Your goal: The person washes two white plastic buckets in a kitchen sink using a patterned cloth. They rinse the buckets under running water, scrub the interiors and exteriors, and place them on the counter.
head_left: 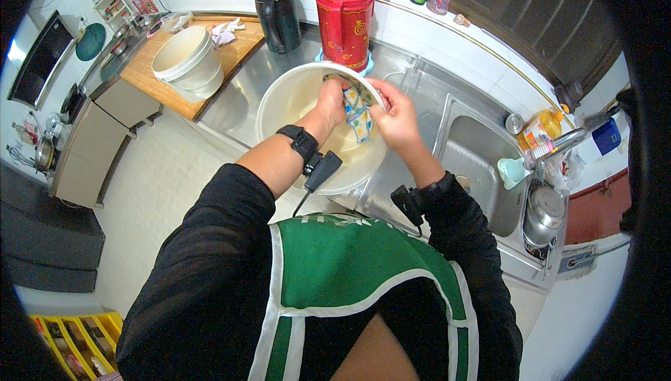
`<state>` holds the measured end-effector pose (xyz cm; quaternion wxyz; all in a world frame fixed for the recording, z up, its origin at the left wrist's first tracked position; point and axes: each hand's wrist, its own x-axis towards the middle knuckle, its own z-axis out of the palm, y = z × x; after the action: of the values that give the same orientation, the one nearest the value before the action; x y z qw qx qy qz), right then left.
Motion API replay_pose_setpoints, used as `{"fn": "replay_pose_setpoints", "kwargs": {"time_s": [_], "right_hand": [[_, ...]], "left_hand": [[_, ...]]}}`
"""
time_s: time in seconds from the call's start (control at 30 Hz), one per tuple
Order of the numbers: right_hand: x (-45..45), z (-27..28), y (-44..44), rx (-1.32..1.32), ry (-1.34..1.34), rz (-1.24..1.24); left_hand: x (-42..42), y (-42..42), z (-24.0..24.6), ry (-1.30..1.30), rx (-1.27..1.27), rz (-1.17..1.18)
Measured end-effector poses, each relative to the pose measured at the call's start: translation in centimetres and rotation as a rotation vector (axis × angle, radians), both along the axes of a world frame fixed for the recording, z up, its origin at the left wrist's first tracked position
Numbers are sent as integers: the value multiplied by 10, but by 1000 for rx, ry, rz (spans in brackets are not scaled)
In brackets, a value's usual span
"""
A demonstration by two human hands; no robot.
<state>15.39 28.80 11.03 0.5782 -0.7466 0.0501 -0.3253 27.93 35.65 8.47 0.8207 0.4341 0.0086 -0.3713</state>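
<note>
A large white plastic bucket [278,103] is tilted over the steel counter, its mouth facing me. My left hand [330,100] reaches inside it and presses a cloth with a blue, yellow and white pattern [358,113] against the inner wall. At the bucket's right side my right hand [396,116] grips the rim, the thumb inside by the cloth. Part of the cloth hangs down below my left fingers. Most of my left fingertips are hidden by the hand and the cloth.
Behind the bucket stand a red thermos flask [344,24] and a dark electric kettle [278,19]. Stacked white buckets [191,64] sit on a wooden board [141,69] to the left. A steel sink [474,171] with a faucet [563,142] lies right, beside an oil bottle [542,124].
</note>
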Motion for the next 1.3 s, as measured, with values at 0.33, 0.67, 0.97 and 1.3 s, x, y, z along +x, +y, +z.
{"fn": "replay_pose_setpoints", "kwargs": {"time_s": [0.33, 0.67, 0.97, 1.3], "right_hand": [[-2, 10, -19, 84, 45, -70], [4, -1, -18, 51, 59, -119], [-2, 13, -16, 218, 107, -23], [-9, 23, -21, 256, 142, -13]], "left_hand": [[47, 35, 8, -1464, 1006, -465], [27, 21, 21, -1199, 1303, -579], [12, 35, -1, -2636, 1139, -1399], [10, 7, -11, -2525, 1560, -1553]]}}
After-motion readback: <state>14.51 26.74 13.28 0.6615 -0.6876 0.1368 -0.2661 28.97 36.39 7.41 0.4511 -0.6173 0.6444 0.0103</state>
